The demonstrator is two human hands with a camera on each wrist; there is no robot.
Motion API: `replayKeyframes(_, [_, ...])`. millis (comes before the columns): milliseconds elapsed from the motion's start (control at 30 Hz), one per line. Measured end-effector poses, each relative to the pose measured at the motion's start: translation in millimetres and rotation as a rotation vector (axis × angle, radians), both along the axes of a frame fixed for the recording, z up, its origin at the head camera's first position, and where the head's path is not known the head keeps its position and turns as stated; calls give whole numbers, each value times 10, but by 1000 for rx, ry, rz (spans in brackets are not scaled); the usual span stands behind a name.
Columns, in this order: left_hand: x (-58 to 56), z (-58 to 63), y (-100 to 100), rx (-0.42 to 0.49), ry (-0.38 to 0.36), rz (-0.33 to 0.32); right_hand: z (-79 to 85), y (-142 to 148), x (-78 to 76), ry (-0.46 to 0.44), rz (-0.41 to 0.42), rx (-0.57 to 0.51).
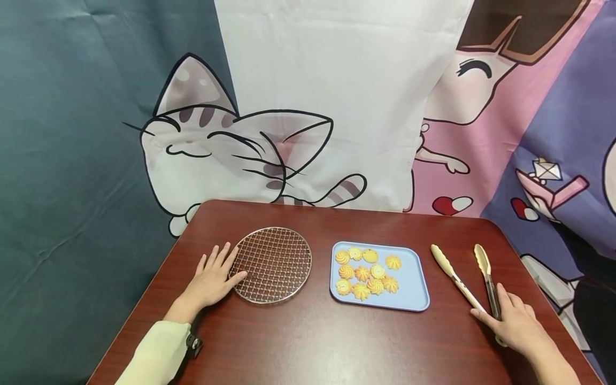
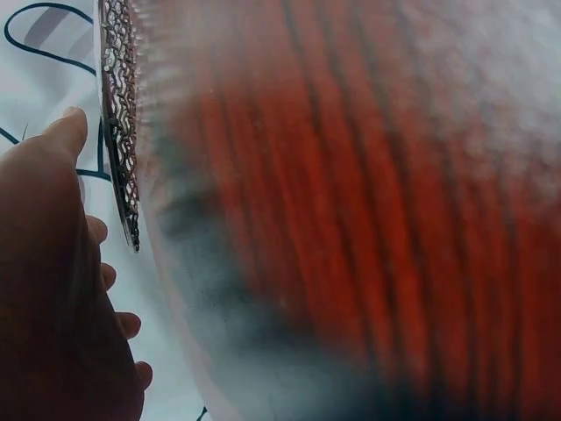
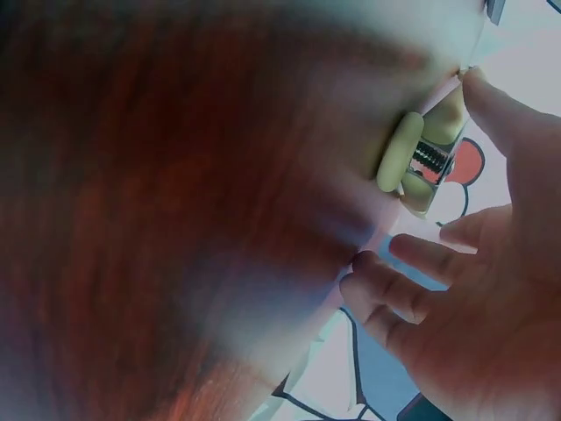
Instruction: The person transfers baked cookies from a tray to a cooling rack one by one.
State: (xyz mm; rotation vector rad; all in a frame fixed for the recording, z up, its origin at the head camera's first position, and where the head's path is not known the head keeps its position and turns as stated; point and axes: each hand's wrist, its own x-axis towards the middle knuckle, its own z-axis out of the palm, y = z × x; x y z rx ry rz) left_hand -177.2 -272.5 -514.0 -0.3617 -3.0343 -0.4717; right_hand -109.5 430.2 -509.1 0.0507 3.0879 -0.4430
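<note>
Because the tongs (image 1: pixel 492 297) lie splayed at the right of the table (image 1: pixel 313 342), a lopsided pull could roll or swing them, most likely if only one arm were caught. Their tips point toward the far edge and their hinge end sits by the right hand (image 1: pixel 522 323), whose thumb and loosely spread fingers frame the handles without closing round them; whether they touch, I cannot tell. Thumb and fingers set unevenly would probably let the handles twist. Over on the left, the rack (image 1: pixel 272 264) lies flat, and the left hand (image 1: pixel 214 279), fingers spread and gripping nothing, is at its left rim, the thumb tip over the wire. A hard push there might skid the rack across the smooth table, and weight on the rim alone could tip it. Between rack and tongs lies the blue tray (image 1: pixel 409 291), well apart from both hands, with cookies (image 1: pixel 362 274) crowded toward its left. They look brittle, so a heavy squeeze could crumble one, and where they sit close, nudging one might shift its neighbours. Behind hangs a printed cloth (image 1: pixel 346 64).
</note>
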Motion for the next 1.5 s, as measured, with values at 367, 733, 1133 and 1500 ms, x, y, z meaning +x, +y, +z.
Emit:
replayKeyframes(367, [2, -4, -10, -26, -44, 12, 13, -1, -27, -1, -22, 2])
replayKeyframes(733, [7, -28, -18, -37, -60, 13, 8, -20, -86, 23, 9, -9])
replayKeyframes(1133, [23, -32, -10, -44, -70, 20, 104, -21, -130, -108, -38, -71])
replayKeyframes(1500, [8, -25, -10, -53, -80, 12, 167, 5, -120, -87, -80, -107])
